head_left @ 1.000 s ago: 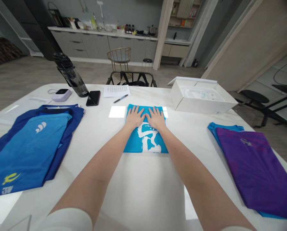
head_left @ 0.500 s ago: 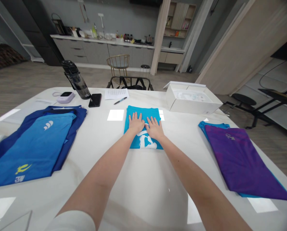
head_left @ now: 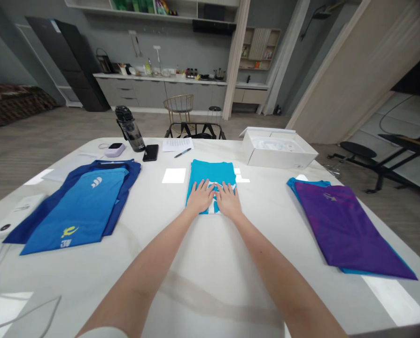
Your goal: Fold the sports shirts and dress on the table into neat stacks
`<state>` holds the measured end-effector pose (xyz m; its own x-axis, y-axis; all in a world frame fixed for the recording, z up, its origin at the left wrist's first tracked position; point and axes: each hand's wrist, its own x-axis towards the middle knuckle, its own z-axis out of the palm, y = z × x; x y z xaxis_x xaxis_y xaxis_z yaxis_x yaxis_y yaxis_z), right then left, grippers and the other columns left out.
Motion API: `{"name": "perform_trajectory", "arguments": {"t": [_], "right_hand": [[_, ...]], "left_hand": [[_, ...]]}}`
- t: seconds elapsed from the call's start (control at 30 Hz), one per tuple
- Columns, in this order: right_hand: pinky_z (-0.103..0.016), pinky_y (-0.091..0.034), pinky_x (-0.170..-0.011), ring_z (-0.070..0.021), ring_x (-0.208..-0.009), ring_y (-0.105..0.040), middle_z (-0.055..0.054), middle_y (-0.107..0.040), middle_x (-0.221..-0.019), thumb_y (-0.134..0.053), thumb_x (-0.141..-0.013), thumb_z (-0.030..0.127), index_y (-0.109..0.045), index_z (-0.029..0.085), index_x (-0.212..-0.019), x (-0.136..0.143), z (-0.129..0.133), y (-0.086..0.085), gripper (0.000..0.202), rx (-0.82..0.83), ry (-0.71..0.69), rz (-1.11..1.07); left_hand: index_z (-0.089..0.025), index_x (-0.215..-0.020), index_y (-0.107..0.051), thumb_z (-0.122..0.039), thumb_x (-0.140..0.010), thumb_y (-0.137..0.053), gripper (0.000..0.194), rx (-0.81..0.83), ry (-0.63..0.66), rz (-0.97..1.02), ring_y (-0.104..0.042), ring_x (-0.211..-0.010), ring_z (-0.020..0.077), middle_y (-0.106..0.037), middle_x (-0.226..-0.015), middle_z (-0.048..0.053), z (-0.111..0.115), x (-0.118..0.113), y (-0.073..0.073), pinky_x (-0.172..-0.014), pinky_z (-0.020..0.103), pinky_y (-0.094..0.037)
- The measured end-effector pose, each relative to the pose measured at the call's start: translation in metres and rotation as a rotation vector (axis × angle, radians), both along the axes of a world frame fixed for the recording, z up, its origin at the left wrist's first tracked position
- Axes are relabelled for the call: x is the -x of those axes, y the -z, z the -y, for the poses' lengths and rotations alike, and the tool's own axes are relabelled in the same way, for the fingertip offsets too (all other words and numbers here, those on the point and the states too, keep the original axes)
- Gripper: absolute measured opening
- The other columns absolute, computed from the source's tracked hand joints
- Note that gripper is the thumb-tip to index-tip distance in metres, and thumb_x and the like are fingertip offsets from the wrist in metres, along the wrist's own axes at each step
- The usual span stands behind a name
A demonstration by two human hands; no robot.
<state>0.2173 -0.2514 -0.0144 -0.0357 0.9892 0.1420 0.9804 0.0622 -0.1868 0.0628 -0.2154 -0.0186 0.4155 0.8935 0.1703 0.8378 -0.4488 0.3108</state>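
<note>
A folded turquoise T-shirt (head_left: 213, 171) with a white print lies flat on the white table (head_left: 210, 263) in front of me. My left hand (head_left: 200, 197) rests palm down on its left half, fingers stretched out. Beside it, my right hand (head_left: 228, 201) presses flat on the right half, fingers also extended. The thumbs and forefingers nearly meet over the print, which the hands partly cover. Neither hand grips the cloth.
Blue shirts (head_left: 86, 202) lie stacked on the left, a purple shirt (head_left: 344, 225) over a blue one on the right. Behind stand a bottle (head_left: 130, 129), a phone (head_left: 151, 153), a pen (head_left: 182, 153), paper (head_left: 177, 144) and an open white box (head_left: 280, 152). A white device (head_left: 19, 216) sits far left.
Both hands have slid toward me over the T-shirt, from its middle to its near part, uncovering more of the far half. The camera view has tilted up.
</note>
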Motion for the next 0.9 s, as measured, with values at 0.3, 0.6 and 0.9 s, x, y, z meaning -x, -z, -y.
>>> {"name": "perform_trajectory", "arguments": {"t": [0.3,0.6,0.9], "right_hand": [[-0.056,-0.016,-0.121,-0.0303,-0.153,-0.02,-0.005,-0.026,-0.166,-0.029,-0.105,0.049,-0.033,0.032,-0.158,-0.006,0.028,0.0,0.057,0.028,-0.028,0.033],[-0.058,-0.014,-0.121,-0.0304,-0.154,-0.016,-0.006,-0.016,-0.169,-0.023,-0.103,0.061,-0.025,0.027,-0.161,-0.033,0.069,0.0,0.067,0.131,-0.063,-0.01],[-0.035,-0.038,-0.109,-0.0238,-0.128,-0.052,-0.011,-0.056,-0.142,-0.038,-0.102,0.028,-0.059,0.022,-0.138,-0.072,0.102,-0.006,0.041,-0.024,-0.089,-0.133]], "left_hand": [[-0.034,-0.157,-0.035,-0.054,-0.102,-0.031,0.059,0.04,0.07,0.006,-0.018,-0.155,0.0291,-0.027,-0.166,0.003,0.035,0.014,-0.003,-0.125,0.055,-0.006],[-0.028,-0.156,-0.038,-0.058,-0.099,-0.036,0.064,0.077,0.066,0.026,-0.012,-0.155,0.0306,-0.024,-0.166,0.005,0.068,0.045,0.001,-0.125,0.051,-0.011],[-0.024,-0.135,-0.062,-0.011,-0.092,-0.04,0.049,-0.01,0.064,-0.06,-0.053,-0.132,0.0256,-0.058,-0.144,0.01,0.088,0.104,-0.007,-0.113,0.042,-0.038]]}}
